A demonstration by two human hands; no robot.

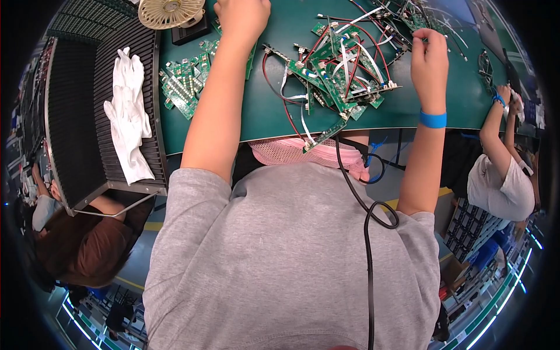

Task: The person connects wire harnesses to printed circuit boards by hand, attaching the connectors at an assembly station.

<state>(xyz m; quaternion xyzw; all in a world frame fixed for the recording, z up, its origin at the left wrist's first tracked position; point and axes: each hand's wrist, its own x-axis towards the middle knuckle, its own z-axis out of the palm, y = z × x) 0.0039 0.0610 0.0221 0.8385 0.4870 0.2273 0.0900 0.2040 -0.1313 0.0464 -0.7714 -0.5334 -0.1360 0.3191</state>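
Observation:
My left hand (244,16) is at the top edge of the head view. Its fingertips are cut off there, so what they touch is hidden. At the upper right, my right hand (430,64) has its fingers bent together in a pinch beside a bundle of wired parts (411,17). Anything between those fingertips is too small to make out. Between my arms lies a tangled heap of green circuit boards (329,73) with red, black and white wires. More green boards (185,87), with rows of small pale components, lie left of my left forearm.
A cream fan (171,10) stands at the upper left. Beside the green table (262,116) is a black ribbed rack (76,116) holding white gloves (129,116). A black cable (368,256) hangs down my front. Other people sit at left (87,245) and right (501,186).

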